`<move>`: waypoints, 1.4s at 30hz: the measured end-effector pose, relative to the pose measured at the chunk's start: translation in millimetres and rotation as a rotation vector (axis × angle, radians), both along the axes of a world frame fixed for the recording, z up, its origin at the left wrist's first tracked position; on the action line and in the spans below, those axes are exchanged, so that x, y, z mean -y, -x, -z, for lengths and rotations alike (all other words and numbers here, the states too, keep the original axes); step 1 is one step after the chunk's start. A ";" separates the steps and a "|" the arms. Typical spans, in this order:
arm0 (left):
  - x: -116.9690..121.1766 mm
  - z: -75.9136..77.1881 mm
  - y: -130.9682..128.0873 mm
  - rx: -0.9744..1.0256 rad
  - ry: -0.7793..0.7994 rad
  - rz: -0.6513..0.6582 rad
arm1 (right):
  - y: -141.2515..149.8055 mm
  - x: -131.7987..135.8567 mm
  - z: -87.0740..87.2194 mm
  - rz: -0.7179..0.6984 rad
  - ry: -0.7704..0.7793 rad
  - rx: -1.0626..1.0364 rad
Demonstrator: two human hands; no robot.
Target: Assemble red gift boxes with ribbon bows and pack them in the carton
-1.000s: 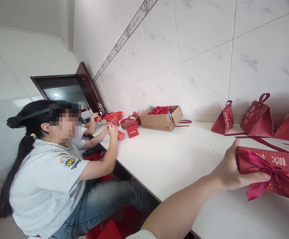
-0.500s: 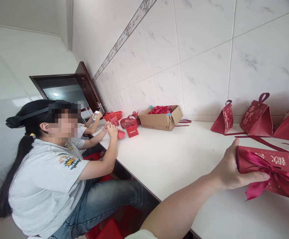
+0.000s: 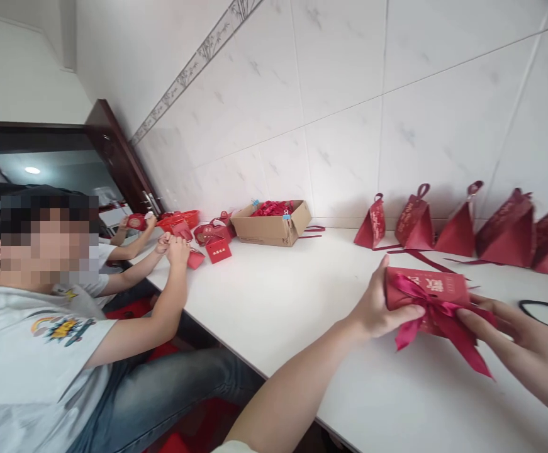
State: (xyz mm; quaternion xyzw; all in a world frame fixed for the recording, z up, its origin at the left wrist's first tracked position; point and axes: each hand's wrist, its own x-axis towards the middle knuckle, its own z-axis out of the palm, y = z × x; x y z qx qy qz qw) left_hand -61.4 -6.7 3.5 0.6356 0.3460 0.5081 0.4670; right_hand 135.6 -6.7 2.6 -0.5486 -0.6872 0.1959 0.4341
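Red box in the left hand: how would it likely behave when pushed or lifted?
The red box looks like folded card, judging by its crisp edges, so probably light and fairly stiff. Its flat face suggests sliding rather than rolling. The bow, drooping at its ends, seems floppy.

Right of the cardboard box (image 3: 267, 231), you can read a white 歡 on the bow-tied red box (image 3: 436, 286); characters on the triangular boxes (image 3: 414, 220) are too blurred. Left of the cardboard box, you cannot make out the pale characters on the small red box (image 3: 218, 250) or the letters on a co-worker's sleeve (image 3: 66, 330).
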 end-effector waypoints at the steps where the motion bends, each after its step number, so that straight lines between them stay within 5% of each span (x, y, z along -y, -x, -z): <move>1: -0.2 -0.3 0.2 -0.004 -0.006 0.004 | 2.2 4.4 -5.2 -0.020 0.059 -0.028; 8: 0.5 -5.3 2.0 -0.051 -0.039 0.020 | 12.2 21.9 -25.8 -0.052 0.173 -0.074; 42: -0.3 -5.0 0.8 -0.002 0.016 0.062 | 14.6 20.3 -27.2 -0.055 0.195 -0.064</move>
